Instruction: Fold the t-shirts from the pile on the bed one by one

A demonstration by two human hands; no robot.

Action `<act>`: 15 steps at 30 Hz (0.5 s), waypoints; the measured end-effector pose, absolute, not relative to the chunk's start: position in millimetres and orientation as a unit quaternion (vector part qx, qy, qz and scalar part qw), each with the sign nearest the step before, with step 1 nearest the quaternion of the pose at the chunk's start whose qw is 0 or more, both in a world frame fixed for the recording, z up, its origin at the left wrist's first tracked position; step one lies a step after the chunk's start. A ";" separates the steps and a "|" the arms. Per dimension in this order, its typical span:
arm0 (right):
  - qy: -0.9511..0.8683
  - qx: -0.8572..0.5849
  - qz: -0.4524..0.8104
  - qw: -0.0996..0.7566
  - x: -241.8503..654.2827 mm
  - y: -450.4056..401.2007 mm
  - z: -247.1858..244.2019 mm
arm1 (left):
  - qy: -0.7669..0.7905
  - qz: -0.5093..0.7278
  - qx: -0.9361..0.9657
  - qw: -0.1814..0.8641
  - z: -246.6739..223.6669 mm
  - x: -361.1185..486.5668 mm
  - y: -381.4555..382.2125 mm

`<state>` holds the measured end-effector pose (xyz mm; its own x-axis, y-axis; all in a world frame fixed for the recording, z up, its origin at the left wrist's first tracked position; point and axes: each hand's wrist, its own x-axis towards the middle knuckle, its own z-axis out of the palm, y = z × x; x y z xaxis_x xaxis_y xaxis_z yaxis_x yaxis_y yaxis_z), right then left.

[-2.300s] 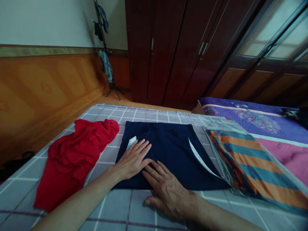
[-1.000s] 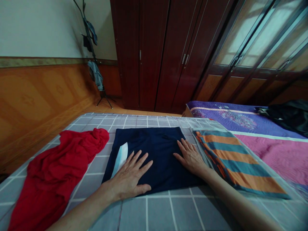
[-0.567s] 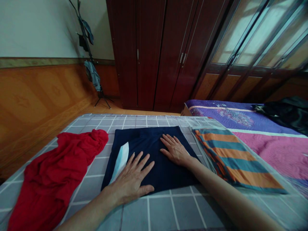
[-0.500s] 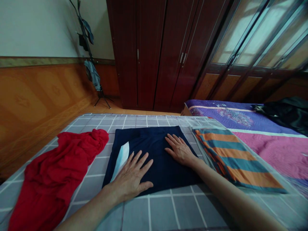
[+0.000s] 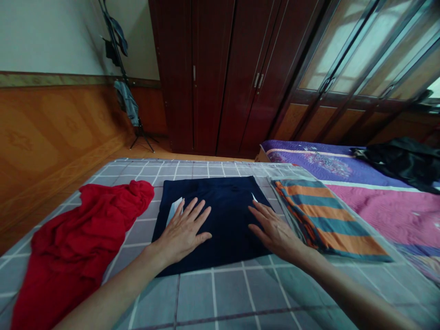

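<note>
A folded navy garment (image 5: 227, 220) with white patches near its two sides lies flat on a grey checked bedspread (image 5: 220, 298). My left hand (image 5: 184, 227) rests on its left part, fingers spread, partly covering the left white patch (image 5: 173, 210). Over the right side is my right hand (image 5: 271, 227), fingers stretched out and slightly apart, covering most of the other white patch (image 5: 254, 197). Neither hand grips anything. Whether the garment is a shirt or shorts I cannot tell.
To the left lies a crumpled red garment (image 5: 85, 233). On the right are folded orange-and-teal striped clothes (image 5: 326, 215). Beyond them is a purple and pink bed cover (image 5: 357, 206) with a black garment (image 5: 402, 160). A dark red wardrobe (image 5: 220, 78) and a coat stand (image 5: 120, 64) stand behind.
My right hand has slid toward me and a little right on the navy garment, baring a bit of white there. My left hand has moved slightly away from me.
</note>
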<state>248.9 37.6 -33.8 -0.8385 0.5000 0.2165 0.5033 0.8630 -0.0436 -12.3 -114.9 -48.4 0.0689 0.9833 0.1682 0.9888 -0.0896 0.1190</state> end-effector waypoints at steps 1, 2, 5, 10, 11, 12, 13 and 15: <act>-0.964 -0.247 -0.004 0.100 237.6 31.8 -34.1 | -0.672 -0.100 -0.734 0.003 -48.1 -10.7 -108.1; -0.967 -0.240 -0.002 0.089 226.4 28.2 -35.5 | -0.676 -0.095 -0.731 -0.011 -48.1 -10.3 -101.2; -0.967 -0.247 0.006 0.066 205.1 30.6 -43.1 | -0.703 -0.080 -0.704 -0.064 -46.6 -15.9 -88.4; -0.938 -0.330 -0.009 0.107 237.8 62.8 -49.9 | -0.711 -0.111 -0.691 -0.074 -34.6 -34.7 -120.2; -0.930 -0.353 -0.015 0.105 251.1 70.0 -49.9 | -0.710 -0.113 -0.691 -0.073 -33.0 -37.8 -132.1; -0.922 -0.373 -0.022 0.099 264.3 76.4 -49.7 | -0.709 -0.113 -0.692 -0.075 -32.3 -40.3 -144.2; -0.917 -0.388 -0.031 0.087 276.3 81.8 -49.5 | -0.706 -0.112 -0.694 -0.081 -32.7 -42.1 -155.4; -0.910 -0.406 -0.050 0.063 293.8 88.7 -48.2 | -0.697 -0.113 -0.702 -0.097 -36.7 -43.6 -173.4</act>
